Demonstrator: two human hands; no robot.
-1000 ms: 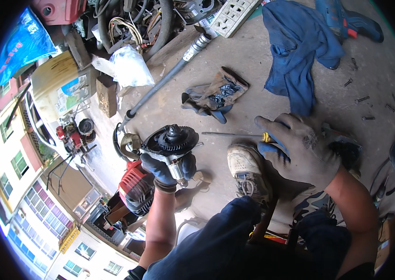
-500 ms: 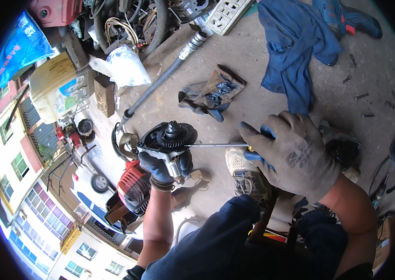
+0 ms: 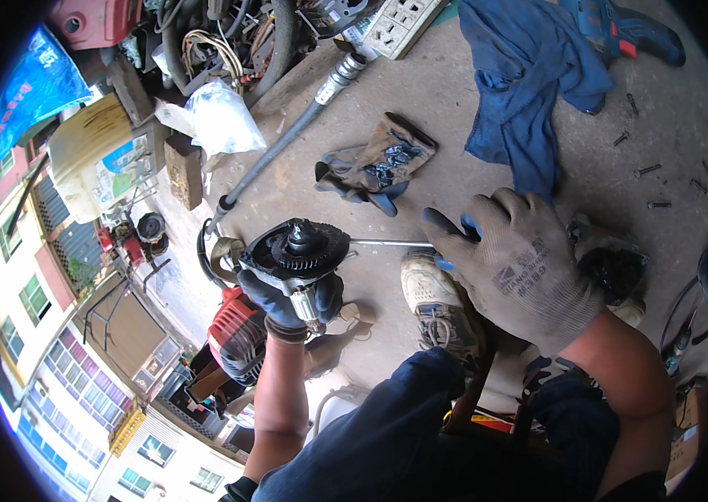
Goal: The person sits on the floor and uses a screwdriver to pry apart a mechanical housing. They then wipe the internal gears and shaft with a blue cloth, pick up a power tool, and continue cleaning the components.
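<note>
My gloved left hand (image 3: 283, 308) is closed around a metal gear housing (image 3: 274, 272) and holds it up off the ground. On top sits a dark toothed gear (image 3: 314, 255) coated in black grease, with a stub at its centre. Below it, a silvery cylindrical part (image 3: 307, 306) shows between the fingers. My right hand (image 3: 530, 272), in a grey-brown glove with blue fingertips, is closed on a screwdriver (image 3: 392, 243). Its thin shaft points left and its tip is at the gear's right rim; whether it touches cannot be told. The hand hides the handle.
A soiled pair of work gloves (image 3: 383, 161) and a blue cloth (image 3: 517, 84) lie on the concrete. Several loose screws (image 3: 647, 171) lie at the right, below a blue power tool (image 3: 638, 35). A power strip (image 3: 404, 25) and grey hose (image 3: 287, 138) are farther off. My shoe (image 3: 431, 289) is between the hands.
The screwdriver's tip has moved up from below the gear to its right rim. My right hand has shifted slightly up and left. The gear housing now tilts a little more toward me.
</note>
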